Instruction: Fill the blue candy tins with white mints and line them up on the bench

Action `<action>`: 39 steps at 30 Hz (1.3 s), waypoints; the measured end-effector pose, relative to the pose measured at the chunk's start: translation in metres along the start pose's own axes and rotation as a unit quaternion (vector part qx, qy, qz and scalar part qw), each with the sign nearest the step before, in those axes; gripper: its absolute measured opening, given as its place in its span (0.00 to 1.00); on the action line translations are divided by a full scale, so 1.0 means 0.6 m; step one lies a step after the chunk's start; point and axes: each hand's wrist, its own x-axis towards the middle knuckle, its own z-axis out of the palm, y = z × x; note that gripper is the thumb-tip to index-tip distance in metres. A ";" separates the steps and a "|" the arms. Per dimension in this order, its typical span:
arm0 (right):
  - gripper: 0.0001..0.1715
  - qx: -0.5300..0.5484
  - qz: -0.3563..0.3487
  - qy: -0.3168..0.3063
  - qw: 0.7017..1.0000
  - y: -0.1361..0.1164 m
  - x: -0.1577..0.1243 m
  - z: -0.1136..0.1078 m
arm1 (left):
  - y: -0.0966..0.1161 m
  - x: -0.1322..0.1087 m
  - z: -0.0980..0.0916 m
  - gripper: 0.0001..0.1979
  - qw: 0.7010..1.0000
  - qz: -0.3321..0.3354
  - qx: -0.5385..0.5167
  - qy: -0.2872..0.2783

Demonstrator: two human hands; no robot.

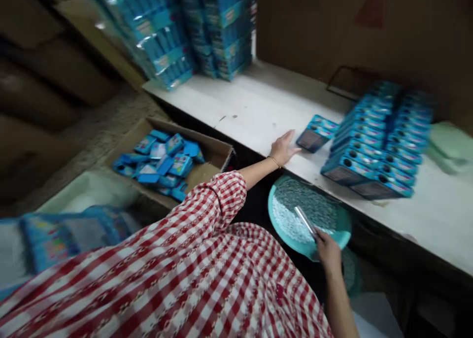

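My left hand [284, 149] rests at the front edge of the white table, its fingers apart and nothing in its grip. Just right of its fingertips stands a single blue box [316, 133]. Lower down, my right hand [328, 252] is closed around a slim shiny metal tool [305, 222], whose exact kind I cannot make out. The tool's free end points up and left over a round turquoise basin [271, 212]. Small pale pieces [291, 223] fill the basin, the back part lying in the table's shadow.
Two rows of blue boxes [365, 151] stand on the white table [236, 104] at right, near a pale green container [451, 146]. Tall stacks of blue packs [225, 32] rise at the back left. A cardboard carton [212, 175] holding small blue boxes [166, 155] sits left of my arm.
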 end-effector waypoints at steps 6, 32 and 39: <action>0.35 0.047 0.064 -0.023 0.997 0.036 0.026 0.043 | -0.156 -0.138 -0.252 0.21 0.954 -0.118 0.144 0.237; 0.23 -0.017 0.057 -0.006 0.998 0.013 0.025 0.047 | -0.231 -0.219 -0.402 0.23 0.918 -0.323 -0.021 0.230; 0.23 -0.046 0.030 -0.033 0.998 -0.004 0.031 0.042 | -0.105 -0.243 -0.349 0.18 0.872 -0.291 -0.392 0.029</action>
